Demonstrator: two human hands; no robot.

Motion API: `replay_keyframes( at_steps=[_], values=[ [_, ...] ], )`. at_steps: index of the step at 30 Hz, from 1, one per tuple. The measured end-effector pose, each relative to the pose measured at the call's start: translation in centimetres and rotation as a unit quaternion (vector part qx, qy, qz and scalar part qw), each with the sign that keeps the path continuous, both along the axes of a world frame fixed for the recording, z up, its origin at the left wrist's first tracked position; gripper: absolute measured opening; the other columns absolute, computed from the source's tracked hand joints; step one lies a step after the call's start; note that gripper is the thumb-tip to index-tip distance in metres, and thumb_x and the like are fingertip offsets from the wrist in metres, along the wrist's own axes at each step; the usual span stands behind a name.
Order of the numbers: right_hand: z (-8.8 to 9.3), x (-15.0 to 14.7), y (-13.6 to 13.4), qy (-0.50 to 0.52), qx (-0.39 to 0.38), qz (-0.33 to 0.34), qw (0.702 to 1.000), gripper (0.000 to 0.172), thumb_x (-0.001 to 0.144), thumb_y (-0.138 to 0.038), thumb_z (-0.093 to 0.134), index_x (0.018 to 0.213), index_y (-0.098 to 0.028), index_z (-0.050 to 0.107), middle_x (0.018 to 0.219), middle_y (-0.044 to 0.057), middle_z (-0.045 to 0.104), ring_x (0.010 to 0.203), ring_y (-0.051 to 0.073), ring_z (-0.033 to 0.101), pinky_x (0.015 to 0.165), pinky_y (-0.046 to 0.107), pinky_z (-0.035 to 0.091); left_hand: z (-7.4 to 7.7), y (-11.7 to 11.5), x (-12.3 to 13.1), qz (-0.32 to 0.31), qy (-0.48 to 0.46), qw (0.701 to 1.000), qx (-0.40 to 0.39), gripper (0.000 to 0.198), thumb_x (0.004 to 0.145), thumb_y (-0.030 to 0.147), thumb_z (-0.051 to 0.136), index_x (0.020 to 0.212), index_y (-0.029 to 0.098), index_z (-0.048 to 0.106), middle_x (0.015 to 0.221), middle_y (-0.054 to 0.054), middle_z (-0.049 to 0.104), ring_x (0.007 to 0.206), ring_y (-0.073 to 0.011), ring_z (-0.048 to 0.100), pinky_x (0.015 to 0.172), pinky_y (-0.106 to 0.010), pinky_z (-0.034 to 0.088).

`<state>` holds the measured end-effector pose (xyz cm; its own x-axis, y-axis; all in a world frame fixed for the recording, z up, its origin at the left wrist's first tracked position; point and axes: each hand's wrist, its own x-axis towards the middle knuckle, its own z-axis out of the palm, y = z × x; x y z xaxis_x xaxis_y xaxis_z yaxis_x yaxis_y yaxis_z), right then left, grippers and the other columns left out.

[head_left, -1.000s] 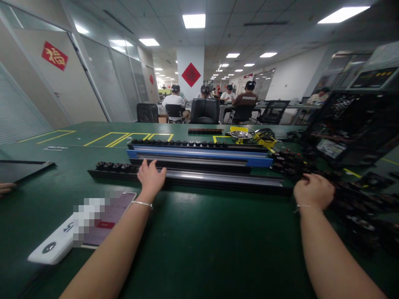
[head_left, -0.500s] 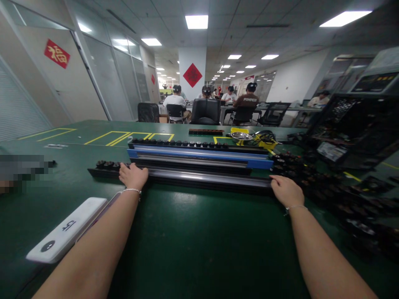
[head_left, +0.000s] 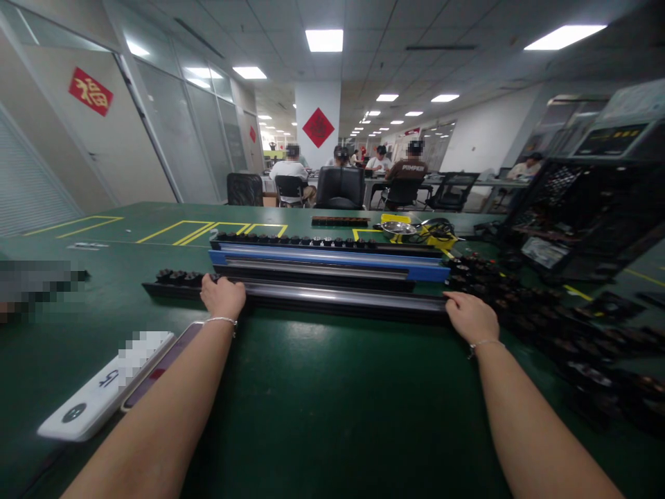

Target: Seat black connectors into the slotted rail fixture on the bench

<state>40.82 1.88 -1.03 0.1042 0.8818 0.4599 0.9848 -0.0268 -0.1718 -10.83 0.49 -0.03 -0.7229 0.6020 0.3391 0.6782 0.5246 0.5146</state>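
Note:
A long black rail [head_left: 343,298] with a shiny strip along its top lies crosswise on the green table. My left hand [head_left: 223,298] is closed on it toward the left, beside several small black parts [head_left: 176,277] sitting at that end. At the right end my right hand [head_left: 472,319] grips the same rail, fingertips bent over its far side and partly hidden. Just behind it, roughly parallel, lies a blue bar [head_left: 429,272] with black and metal strips. A row of small black parts [head_left: 301,241] lines the strip farther back.
Many loose black parts [head_left: 530,305] are heaped to the right. A metal bowl [head_left: 399,229] and yellow trays [head_left: 439,239] stand behind. A white power bank [head_left: 98,398] and a phone [head_left: 161,364] lie near my left forearm. Several people sit at desks beyond the green table [head_left: 332,416].
The view has shifted slightly, and the phone shows more beside my left forearm. Both hands keep their hold on the rail, which has hardly moved.

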Motion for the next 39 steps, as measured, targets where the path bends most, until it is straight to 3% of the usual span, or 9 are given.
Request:
replay_keyframes(
  at_steps=[8, 20, 39],
  values=[
    [0.1, 0.1, 0.1, 0.006, -0.004, 0.0, 1.0, 0.042, 0.081, -0.027, 0.036, 0.102, -0.021, 0.072, 0.113, 0.005, 0.067, 0.106, 0.024, 0.058, 0.089, 0.039, 0.046, -0.4, -0.3, 1.5, 0.005, -0.005, 1.0, 0.029, 0.051, 0.077, 0.029, 0.045, 0.117, 0.002, 0.06, 0.147, -0.025, 0.026, 0.131, -0.0351, 0.035, 0.109, -0.044, 0.028],
    [-0.1, 0.0, 0.0, -0.01, -0.002, -0.005, 1.0, 0.043, 0.082, -0.027, 0.034, 0.102, -0.02, 0.071, 0.112, 0.005, 0.067, 0.106, 0.022, 0.058, 0.09, 0.037, 0.045, -1.3, -0.1, 1.6, 0.022, -0.005, 0.999, 0.039, 0.051, 0.077, 0.031, 0.045, 0.118, 0.006, 0.059, 0.145, -0.023, 0.031, 0.135, -0.0364, 0.027, 0.109, -0.051, 0.024],
    [-0.1, 0.0, 0.1, -0.009, -0.01, -0.012, 1.0, 0.043, 0.082, -0.027, 0.034, 0.103, -0.02, 0.07, 0.115, 0.005, 0.066, 0.109, 0.022, 0.057, 0.092, 0.036, 0.044, -1.1, -0.5, 1.8, 0.009, -0.016, 0.998, 0.056, 0.047, 0.079, 0.032, 0.047, 0.117, 0.009, 0.062, 0.14, -0.021, 0.036, 0.133, -0.0363, 0.028, 0.11, -0.047, 0.025]
  ],
)
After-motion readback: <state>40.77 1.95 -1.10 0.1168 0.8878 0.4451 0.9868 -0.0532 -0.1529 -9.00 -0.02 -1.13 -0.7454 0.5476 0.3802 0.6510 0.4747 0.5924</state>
